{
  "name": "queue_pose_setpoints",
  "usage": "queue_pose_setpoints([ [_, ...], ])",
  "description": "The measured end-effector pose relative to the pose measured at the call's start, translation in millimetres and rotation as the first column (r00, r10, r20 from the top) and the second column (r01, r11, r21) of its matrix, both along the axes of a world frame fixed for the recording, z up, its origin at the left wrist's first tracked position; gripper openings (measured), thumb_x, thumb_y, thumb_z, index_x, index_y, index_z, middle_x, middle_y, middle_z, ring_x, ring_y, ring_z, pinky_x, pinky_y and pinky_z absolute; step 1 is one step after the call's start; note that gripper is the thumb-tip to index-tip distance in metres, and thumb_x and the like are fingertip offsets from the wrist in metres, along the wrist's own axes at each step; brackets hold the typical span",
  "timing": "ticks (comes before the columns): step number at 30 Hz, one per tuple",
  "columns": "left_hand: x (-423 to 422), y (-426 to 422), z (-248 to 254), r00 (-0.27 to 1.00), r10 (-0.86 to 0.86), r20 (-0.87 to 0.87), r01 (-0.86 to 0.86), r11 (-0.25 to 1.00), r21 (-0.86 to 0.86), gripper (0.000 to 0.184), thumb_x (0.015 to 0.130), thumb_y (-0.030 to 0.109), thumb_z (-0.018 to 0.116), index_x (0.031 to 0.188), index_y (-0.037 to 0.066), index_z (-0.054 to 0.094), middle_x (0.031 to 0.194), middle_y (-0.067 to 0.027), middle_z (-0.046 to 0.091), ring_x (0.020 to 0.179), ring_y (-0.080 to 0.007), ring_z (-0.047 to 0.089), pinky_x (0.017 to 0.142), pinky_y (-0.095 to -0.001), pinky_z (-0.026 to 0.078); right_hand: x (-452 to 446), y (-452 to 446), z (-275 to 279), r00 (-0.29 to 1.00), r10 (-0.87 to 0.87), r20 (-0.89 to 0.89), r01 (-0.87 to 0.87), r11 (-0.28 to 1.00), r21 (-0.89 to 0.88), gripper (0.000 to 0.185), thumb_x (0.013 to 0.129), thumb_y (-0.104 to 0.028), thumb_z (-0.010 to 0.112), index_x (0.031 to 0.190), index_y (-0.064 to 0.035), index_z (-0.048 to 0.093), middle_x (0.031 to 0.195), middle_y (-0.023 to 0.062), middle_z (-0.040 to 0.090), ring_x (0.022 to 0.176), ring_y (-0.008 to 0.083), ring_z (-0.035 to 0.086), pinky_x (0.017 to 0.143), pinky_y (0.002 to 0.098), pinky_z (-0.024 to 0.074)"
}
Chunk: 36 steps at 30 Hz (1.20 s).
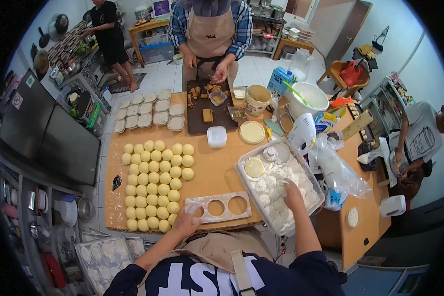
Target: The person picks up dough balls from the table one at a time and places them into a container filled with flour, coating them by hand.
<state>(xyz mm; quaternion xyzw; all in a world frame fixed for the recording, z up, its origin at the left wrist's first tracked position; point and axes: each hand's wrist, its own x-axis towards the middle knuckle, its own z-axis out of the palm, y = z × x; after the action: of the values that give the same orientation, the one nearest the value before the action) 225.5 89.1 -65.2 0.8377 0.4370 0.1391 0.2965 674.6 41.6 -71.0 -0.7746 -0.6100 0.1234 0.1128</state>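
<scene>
On the table's near edge lies a flour-dusted flat board with three round holes (216,207). My left hand (186,222) is closed on the board's left end, its fingers by the leftmost hole. To the right, a tray (241,170) holds white flour and floured dough pieces (266,183). My right hand (294,196) reaches into it with the fingers drawn together in the flour; what they hold is hidden. A round yellowish disc (255,167) and a small white container (270,153) sit in the tray. Rows of yellow dough balls (153,177) lie left of the board.
Across the table a person (212,34) works over a dark board (197,126) with brown pieces. Lidded boxes (145,118), a white bowl (311,98), a tub (257,98) and a hand mixer (302,133) stand around. Other people are at far left and right.
</scene>
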Motion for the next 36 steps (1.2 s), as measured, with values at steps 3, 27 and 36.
queue_pose_setpoints([
  [3,7.9,8.8,3.0,0.984,-0.069,-0.165,0.077,0.996,0.04,0.065,0.07,0.038,0.072,0.123,0.007,0.052,0.138,-0.0204,0.038,0.133,-0.0382,0.026,0.109,-0.0469,0.022,9.4,-6.6,-20.7,0.995,-0.091,0.044,0.081,0.98,0.181,0.048,0.068,0.007,0.053,0.116,0.0015,0.054,0.115,0.0203,0.057,0.109,0.0335,0.054,0.098,0.0377,0.0409],
  [27,19.2,28.3,0.7,0.89,-0.141,-0.434,0.135,0.99,-0.045,0.097,0.055,0.042,0.081,0.135,0.006,0.039,0.14,-0.015,0.038,0.134,-0.0304,0.028,0.111,-0.0494,0.017,-219.2,87.1,-6.9,0.734,0.567,-0.373,-0.668,0.702,-0.247,0.049,0.065,-0.004,0.066,0.112,0.0003,0.055,0.115,0.0226,0.056,0.11,0.0372,0.051,0.094,0.0402,0.0421],
  [36,22.1,31.2,9.4,0.79,-0.231,-0.568,0.213,0.972,-0.098,0.096,0.059,0.048,0.077,0.137,0.008,0.038,0.143,-0.0148,0.035,0.135,-0.0312,0.026,0.112,-0.0502,0.015,-102.3,76.2,37.9,0.957,0.068,-0.281,-0.008,0.978,0.209,0.027,0.064,0.003,0.06,0.091,-0.0017,0.056,0.094,0.0182,0.057,0.088,0.0354,0.054,0.077,0.04,0.0436],
])
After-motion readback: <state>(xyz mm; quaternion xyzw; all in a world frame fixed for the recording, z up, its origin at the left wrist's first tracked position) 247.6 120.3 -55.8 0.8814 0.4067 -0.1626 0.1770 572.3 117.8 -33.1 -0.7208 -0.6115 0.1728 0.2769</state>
